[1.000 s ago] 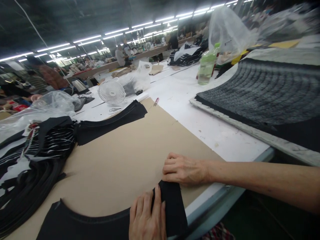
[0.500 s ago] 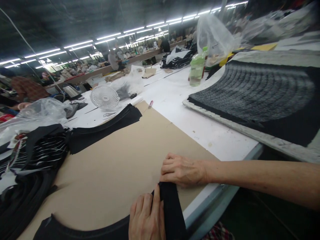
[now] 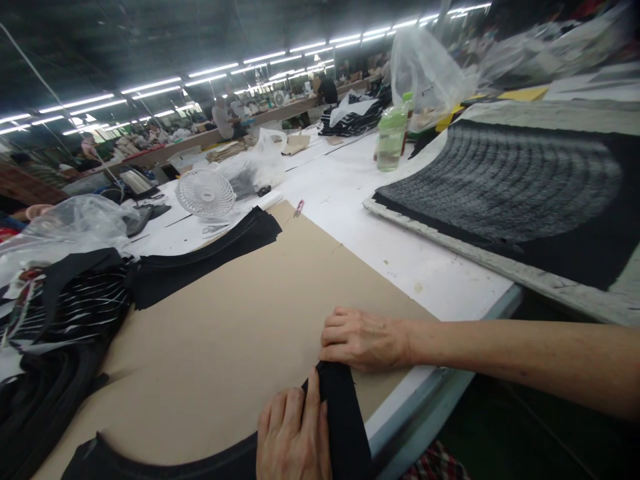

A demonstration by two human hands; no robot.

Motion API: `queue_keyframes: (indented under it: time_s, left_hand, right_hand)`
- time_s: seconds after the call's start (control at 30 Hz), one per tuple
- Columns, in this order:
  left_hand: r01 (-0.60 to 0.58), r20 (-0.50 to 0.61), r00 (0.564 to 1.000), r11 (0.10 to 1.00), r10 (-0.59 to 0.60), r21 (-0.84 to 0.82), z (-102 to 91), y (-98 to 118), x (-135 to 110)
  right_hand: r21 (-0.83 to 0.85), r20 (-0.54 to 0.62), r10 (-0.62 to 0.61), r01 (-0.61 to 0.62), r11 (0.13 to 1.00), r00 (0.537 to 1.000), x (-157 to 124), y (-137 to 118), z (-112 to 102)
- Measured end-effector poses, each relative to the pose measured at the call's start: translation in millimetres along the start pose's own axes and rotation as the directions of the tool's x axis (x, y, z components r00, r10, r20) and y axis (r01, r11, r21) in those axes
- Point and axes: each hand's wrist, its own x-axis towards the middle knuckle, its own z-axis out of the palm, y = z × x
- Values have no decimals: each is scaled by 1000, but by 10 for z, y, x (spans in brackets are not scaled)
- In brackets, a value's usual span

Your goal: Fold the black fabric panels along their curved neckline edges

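A curved piece of black fabric (image 3: 345, 420) lies along the near edge of a beige board (image 3: 225, 327). On its inner edge my left hand (image 3: 295, 433) rests flat, fingers stretched out and the index finger pointing at the fabric's far end. That end is under my right hand (image 3: 360, 339), whose fingers are curled down over the corner; the fingertips are hidden. Another curved black fabric piece (image 3: 207, 257) is at the board's far left side. Pink-handled thread snips (image 3: 299, 208) lie near the board's far corner.
Black striped fabric pieces (image 3: 75, 307) are heaped on the left. Behind the board stand a white fan (image 3: 206, 193) and a green-topped bottle (image 3: 391, 140). A slab with black fabric (image 3: 525, 193) covered in pale marks sits at right. A seated person (image 3: 223, 119) is farther back.
Both hands keep nearly the same place on the black fabric. The view has shifted slightly, and the background things sit a little farther left. The person in a checked shirt at far left has mostly left view.
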Motion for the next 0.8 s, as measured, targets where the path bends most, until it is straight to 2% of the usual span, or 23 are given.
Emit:
queue_keyframes:
  time_s: [0.63, 0.73, 0.8]
  left_hand:
    - [-102, -46, 993, 989, 107, 102, -21, -7, 74]
    - [-137, -56, 988, 982, 145, 129, -32, -12, 77]
    - [-141, -62, 987, 981, 150, 137, -38, -7, 78]
  right_hand:
    - [-161, -2, -76, 75, 984, 997, -61, -93, -88]
    - [-94, 1, -25, 25, 995, 1000, -119, -121, -92]
    - [9, -16, 106, -105, 994, 994, -145, -157, -112]
